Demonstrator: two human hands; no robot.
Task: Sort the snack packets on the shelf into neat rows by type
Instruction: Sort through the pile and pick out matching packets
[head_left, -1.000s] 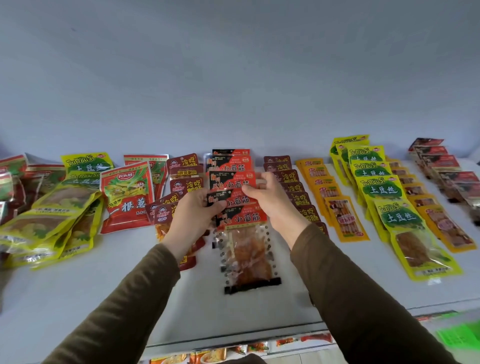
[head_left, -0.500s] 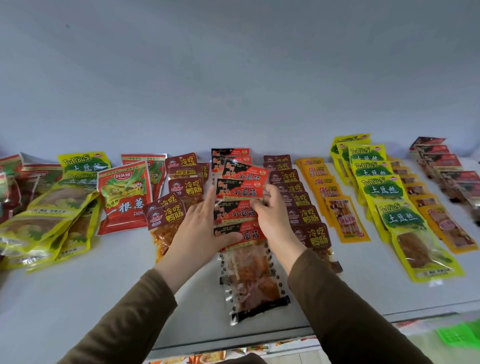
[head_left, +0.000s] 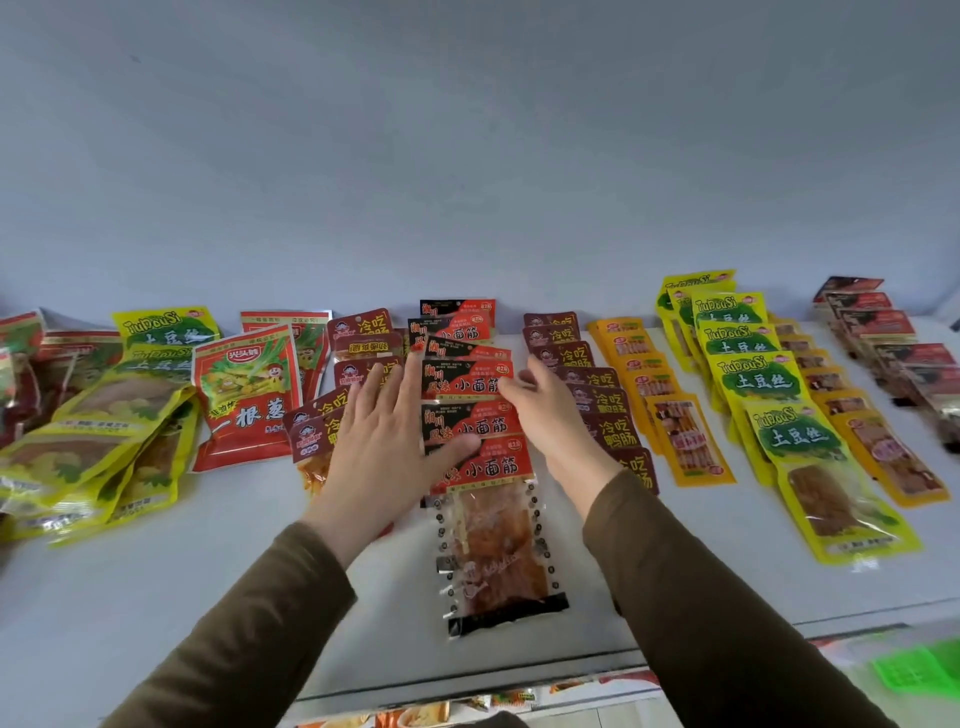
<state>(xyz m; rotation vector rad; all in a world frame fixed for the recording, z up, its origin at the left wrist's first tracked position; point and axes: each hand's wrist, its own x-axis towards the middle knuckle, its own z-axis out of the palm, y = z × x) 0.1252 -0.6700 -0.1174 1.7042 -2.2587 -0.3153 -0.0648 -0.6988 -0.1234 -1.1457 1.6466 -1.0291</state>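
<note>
A row of red-and-black snack packets runs from the back wall toward me down the middle of the white shelf; the nearest packet shows its clear window. My left hand lies flat with fingers spread on the row's left edge, thumb across a packet header. My right hand rests against the row's right edge, fingers loosely apart. Neither hand grips a packet. Dark-red packets lie in a row just right of my right hand, and more of them sit loosely to the left.
Right of centre lie rows of orange packets, yellow-green packets and further dark packets. At the left sit a red bag and an untidy heap of yellow-green bags. The shelf's front edge is near me.
Both hands have let go of the packet they were placing and now press flat against the sides of the red-and-black row, which has fanned slightly forward toward me.
</note>
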